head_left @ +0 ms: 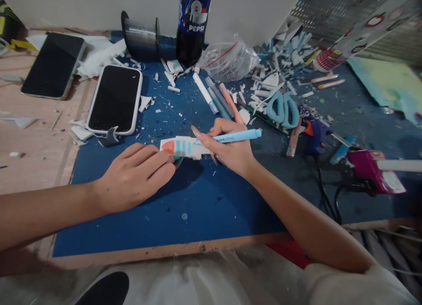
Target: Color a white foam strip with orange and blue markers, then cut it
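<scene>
Left hand (pixel 141 175): fingers curled, gripping the left end of the white piece (pixel 188 147), which lies between the two hands. Piece bears an orange tip beside the left fingertips, then light-blue stripes toward the right hand (pixel 232 147). Right hand: pinched around a blue marker (pixel 242 136), its nib over the piece just past the stripes; contact seems likely, though the nib is too small to be sure. Beyond the right hand: loose pens (pixel 205 93) and a clear bag (pixel 227 59). Right of it: scissors (pixel 281 109), glue gun (pixel 315 136). Beyond the left hand: white-cased phone (pixel 115 98).
</scene>
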Motion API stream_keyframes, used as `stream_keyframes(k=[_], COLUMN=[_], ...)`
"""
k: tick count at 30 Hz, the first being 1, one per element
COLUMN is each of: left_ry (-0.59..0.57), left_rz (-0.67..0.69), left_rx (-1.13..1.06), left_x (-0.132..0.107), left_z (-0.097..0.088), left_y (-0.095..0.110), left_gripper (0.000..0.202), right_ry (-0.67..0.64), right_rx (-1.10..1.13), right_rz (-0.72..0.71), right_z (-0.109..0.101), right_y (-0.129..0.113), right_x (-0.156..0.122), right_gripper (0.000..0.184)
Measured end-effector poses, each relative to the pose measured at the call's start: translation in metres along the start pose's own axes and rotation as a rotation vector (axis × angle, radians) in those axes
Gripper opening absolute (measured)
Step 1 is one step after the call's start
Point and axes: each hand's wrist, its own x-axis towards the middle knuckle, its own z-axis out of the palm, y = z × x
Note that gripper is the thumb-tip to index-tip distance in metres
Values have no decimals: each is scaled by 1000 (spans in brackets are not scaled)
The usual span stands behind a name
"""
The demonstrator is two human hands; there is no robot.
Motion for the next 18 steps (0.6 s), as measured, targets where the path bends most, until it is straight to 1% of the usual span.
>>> stream_keyframes(k=[8, 18], left_ry=[11, 15], left_rz=[6, 8], left_rx=[9, -5], left_x=[2, 2], left_z=[-1, 0], left_y=[0, 0], left_gripper=[20, 19], right_ry=[8, 20], right_rx=[-75, -90], right_rz=[-10, -46], right_z=[2, 0], right_y=[-2, -2], right_x=[1, 1], right_gripper=[37, 39])
